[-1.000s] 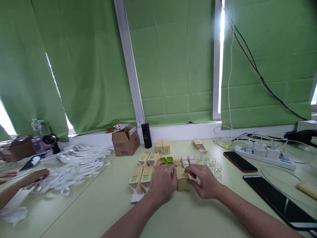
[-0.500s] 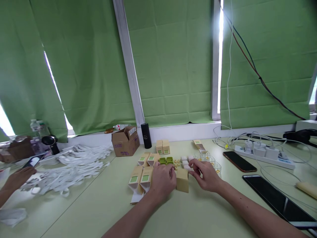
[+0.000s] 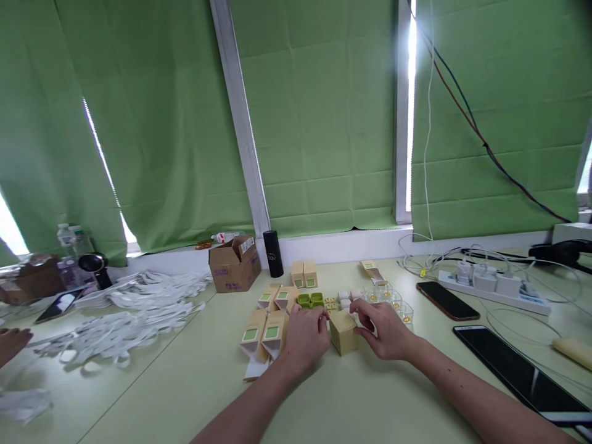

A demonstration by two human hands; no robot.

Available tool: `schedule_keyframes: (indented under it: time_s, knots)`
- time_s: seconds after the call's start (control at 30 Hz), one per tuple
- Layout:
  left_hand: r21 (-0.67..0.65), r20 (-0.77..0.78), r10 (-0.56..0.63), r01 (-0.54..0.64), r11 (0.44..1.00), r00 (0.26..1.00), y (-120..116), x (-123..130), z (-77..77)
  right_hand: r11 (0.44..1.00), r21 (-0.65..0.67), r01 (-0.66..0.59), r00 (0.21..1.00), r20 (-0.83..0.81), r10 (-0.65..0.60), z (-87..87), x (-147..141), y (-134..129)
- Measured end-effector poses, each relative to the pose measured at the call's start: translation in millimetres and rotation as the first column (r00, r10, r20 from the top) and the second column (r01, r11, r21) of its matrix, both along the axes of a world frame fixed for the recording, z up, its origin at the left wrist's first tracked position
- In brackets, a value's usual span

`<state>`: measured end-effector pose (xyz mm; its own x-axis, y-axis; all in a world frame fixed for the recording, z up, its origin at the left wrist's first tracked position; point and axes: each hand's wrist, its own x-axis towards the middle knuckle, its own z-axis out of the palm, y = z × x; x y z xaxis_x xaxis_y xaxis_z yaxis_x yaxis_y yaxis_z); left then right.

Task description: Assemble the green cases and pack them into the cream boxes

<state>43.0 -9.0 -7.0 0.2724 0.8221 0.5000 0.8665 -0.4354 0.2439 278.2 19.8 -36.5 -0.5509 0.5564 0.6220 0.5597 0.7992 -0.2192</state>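
Observation:
A small tan cardboard box (image 3: 343, 333) stands on the table between my two hands. My left hand (image 3: 306, 336) is closed with curled fingers, its fingertips at the box's upper left edge. My right hand (image 3: 386, 331) pinches the upper right edge with thumb and forefinger. Left of my left hand lie several tan boxes with green labels (image 3: 272, 333), opened at one end. Just beyond my hands are green square cups (image 3: 309, 300), small gold pieces (image 3: 330, 303), white caps (image 3: 345, 295) and clear jars with gold centres (image 3: 383, 293).
Two closed boxes (image 3: 304, 274) stand behind, near a black cylinder (image 3: 273, 253) and a brown carton (image 3: 234, 264). Piled white straps (image 3: 139, 308) and another person's hand (image 3: 13, 342) are left. Phones (image 3: 448, 301), a tablet (image 3: 518, 370) and a power strip (image 3: 494, 293) with cables lie right.
The small box has turned so a corner faces me, with its top showing more. My right hand stays at its right side. The other person's hand has drawn back left, off a phone.

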Motion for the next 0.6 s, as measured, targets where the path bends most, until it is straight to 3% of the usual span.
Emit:
schedule_keyframes:
  time_s: [0.23, 0.4, 0.6]
  knots:
    - [0.007, 0.003, -0.044, 0.044, 0.999, 0.999, -7.5, 3.4, 1.9, 0.992, -0.019, 0.125, 0.992, -0.01, -0.125, -7.2, -0.4, 9.8]
    - [0.059, 0.028, -0.019, 0.017, 0.998, 0.999, -7.2, 2.8, 2.0, 0.931, -0.01, 0.364, 0.931, 0.03, -0.363, -8.3, -2.1, 16.3]
    - [0.12, 0.089, -0.022, 0.011, 0.993, 0.996, 0.2, -1.8, 2.5, 0.882, -0.029, 0.47, 0.881, 0.08, -0.466, -5.2, -0.9, 17.2]
